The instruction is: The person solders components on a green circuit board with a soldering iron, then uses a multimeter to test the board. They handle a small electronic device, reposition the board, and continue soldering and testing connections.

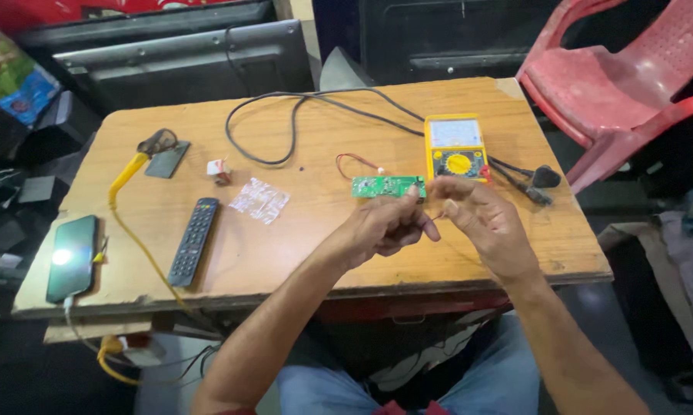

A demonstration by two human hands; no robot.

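Hands meeting at centre right of the frame over a wooden surface [285,253]. Left hand [388,227] curled nearly closed, fingertips pinching what looks like a thin wire, too small to tell. Right hand [481,219] half open, thumb and forefinger closing toward that same spot. Green circuit board [386,187] just above the left hand's knuckles, long axis running left to right, nearer the left hand. Yellow multimeter [456,146] just beyond, upper right.

Worn matt wooden table [300,253], glossy red plastic chair [615,84].
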